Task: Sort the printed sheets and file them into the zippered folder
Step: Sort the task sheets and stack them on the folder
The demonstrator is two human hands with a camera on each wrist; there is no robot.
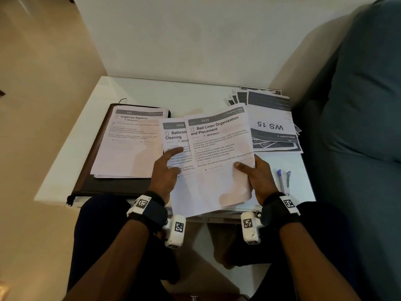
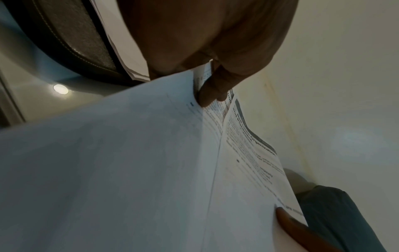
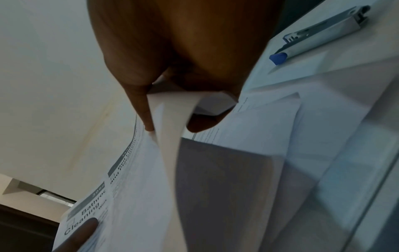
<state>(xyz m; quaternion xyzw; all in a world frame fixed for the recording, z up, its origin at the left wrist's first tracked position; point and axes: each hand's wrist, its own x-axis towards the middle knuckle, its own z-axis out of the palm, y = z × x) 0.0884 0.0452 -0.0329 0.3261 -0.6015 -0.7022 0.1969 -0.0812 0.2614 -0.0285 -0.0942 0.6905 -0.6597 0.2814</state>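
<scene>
A dark zippered folder (image 1: pixel 86 183) lies open at the table's left. On it rests a stack of printed sheets (image 1: pixel 130 146) topped by "Organize Napkins". My left hand (image 1: pixel 167 170) pinches the "Bathroom Cleaning" sheet (image 1: pixel 175 135), thumb on top. My right hand (image 1: pixel 258 172) pinches the "Bed Linen Organization and Placement" sheet (image 1: pixel 217 153), which overlaps the first. Both sheets are held above the table's front edge. The left wrist view shows my left hand (image 2: pixel 207 95) on the paper (image 2: pixel 129 153). In the right wrist view my right hand (image 3: pixel 172 122) holds more sheets under the top one.
A spread pile of sheets (image 1: pixel 271 127) marked "WS 15" lies at the table's back right. A stapler (image 1: pixel 287 181) and a blue-capped pen (image 1: pixel 281 181) lie near the right front corner. A teal sofa (image 1: pixel 358 105) stands to the right and a wall runs behind the white table (image 1: pixel 162 92).
</scene>
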